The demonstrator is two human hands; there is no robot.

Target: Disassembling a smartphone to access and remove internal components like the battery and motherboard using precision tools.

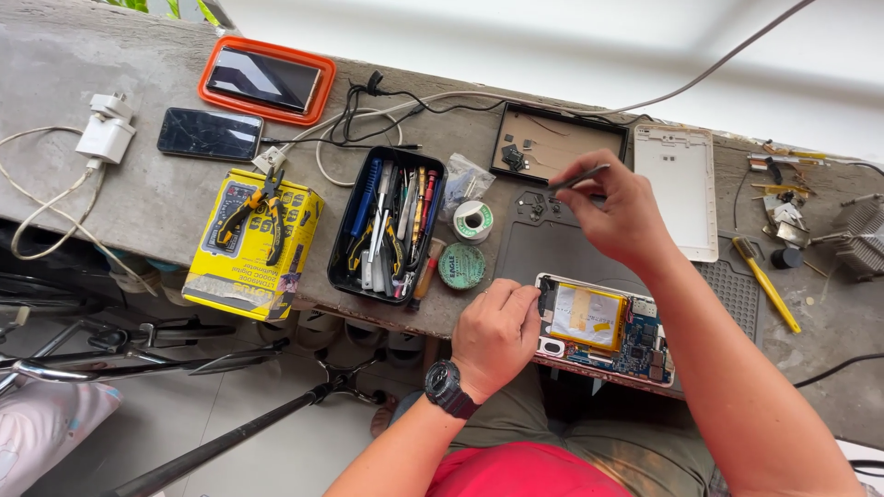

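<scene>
Tweezers (pixel 578 177) pinched in my right hand (pixel 619 213), mid-frame, tips over the grey mat (pixel 552 244). Left hand (pixel 495 333) clamps opened tablet (pixel 603 327) edge at lower centre, prob. to steady it. Black tool tray (pixel 387 224) sits w/in reach; yellow box (pixel 250 241) w/ pliers on top at left.

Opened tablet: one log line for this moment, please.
left hand: steadies opened tablet | right hand: holds tweezers above mat | tool tray: untouched

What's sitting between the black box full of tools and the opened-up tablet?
In the head view, a round green tin and a solder spool sit between the tool tray and the tablet.
</scene>
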